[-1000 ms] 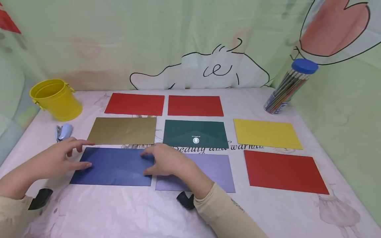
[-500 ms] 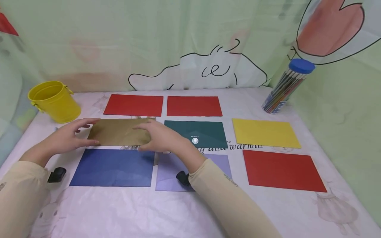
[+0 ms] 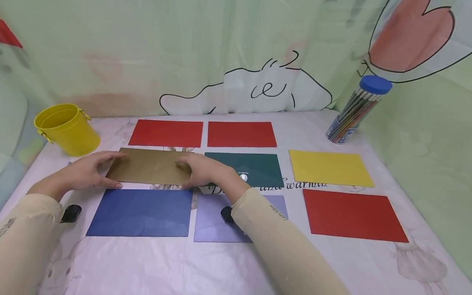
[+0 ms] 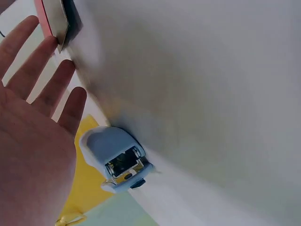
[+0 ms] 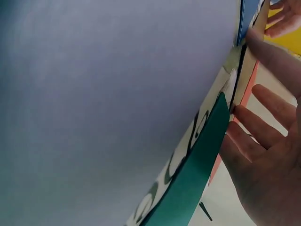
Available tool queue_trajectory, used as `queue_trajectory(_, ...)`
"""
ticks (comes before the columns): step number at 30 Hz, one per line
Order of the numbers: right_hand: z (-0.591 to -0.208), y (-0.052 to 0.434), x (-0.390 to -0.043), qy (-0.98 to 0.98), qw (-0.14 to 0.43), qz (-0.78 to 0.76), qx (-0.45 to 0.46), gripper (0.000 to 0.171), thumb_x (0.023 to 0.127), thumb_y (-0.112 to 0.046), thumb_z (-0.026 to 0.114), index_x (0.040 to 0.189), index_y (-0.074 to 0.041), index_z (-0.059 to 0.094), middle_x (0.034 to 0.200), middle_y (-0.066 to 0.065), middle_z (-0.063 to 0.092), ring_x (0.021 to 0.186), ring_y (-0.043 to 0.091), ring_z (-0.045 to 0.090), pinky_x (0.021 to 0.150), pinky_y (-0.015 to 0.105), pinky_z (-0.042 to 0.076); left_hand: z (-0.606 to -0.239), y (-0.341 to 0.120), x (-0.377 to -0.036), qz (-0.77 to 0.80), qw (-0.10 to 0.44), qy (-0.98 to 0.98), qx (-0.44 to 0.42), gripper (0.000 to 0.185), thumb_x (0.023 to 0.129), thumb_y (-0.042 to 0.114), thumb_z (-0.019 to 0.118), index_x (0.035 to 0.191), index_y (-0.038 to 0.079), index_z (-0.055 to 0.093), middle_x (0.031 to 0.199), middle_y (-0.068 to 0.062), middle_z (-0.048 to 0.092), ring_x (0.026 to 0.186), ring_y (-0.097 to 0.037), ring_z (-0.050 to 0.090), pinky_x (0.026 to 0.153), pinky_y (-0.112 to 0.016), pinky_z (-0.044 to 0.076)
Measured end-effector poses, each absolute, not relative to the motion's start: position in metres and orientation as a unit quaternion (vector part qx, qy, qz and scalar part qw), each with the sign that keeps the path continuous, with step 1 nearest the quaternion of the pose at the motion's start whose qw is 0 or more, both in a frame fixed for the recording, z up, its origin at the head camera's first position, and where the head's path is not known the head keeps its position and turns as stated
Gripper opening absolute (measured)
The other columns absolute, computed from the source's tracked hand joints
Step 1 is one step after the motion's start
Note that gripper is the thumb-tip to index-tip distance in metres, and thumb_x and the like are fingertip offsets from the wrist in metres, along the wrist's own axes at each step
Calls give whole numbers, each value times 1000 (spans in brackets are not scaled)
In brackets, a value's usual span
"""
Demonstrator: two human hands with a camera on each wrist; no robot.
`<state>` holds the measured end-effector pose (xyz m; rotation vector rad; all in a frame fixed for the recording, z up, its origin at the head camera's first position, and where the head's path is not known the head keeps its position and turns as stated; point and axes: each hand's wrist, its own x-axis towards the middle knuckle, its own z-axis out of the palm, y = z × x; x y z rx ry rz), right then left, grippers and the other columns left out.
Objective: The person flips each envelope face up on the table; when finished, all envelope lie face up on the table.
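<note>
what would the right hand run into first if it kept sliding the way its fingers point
The right hand points leftward over the gold envelope, toward the left hand at the opposite end. Going straight on, it would likely cross the envelope and meet that hand's fingers first; depth is hard to judge.

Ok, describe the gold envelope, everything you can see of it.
The gold envelope is a flat rectangle of dull metallic paper, its plain side up, lying on the table in the middle row. Red envelopes lie behind it, a blue one in front, a green one to its right. The left hand touches its left edge and the right hand its right edge, fingers fairly straight. It looks slightly raised at the right end.
</note>
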<state>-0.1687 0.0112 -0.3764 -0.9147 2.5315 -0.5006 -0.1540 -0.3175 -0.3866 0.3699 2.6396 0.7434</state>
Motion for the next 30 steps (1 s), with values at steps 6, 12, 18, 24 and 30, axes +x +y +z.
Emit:
queue_trajectory(6,-376,15,-168,907,200,-188,-320,75,84,-25,84,150,-14,49,148,2,50,131,16,48,100,25,45,-385,-317,-155,253,190,940,131,101,73,45,88,154,9,39,154,-27,35,141,-52,23,106,-73,21)
queue_trajectory(12,-373,18,-169,904,198,-180,-332,70,86,-24,81,148,-18,51,147,-1,51,124,13,49,96,24,46,-383,-316,-149,203,164,953,152,99,76,53,83,155,12,40,152,-25,41,139,-50,30,105,-72,25)
queue_trajectory(18,-371,20,-167,898,202,-194,-341,75,86,-26,81,152,-20,46,147,1,49,127,14,48,98,27,46,-385,-325,-145,209,135,954,169,94,84,52,78,159,20,32,145,-21,51,138,-49,33,102,-75,25)
queue_trajectory(24,-370,24,-167,888,187,-255,-333,73,91,-17,72,156,-20,38,143,5,52,114,16,54,82,26,51,-379,-327,-141,291,122,944,95,89,96,49,64,161,43,4,142,-24,52,143,-53,21,99,-80,20)
queue_trajectory(30,-371,23,-171,887,132,-342,-280,69,97,-7,65,157,-19,34,122,7,66,97,15,64,68,26,49,-378,-320,-146,370,57,926,53,89,98,47,63,160,45,0,131,-28,60,138,-50,32,101,-75,25)
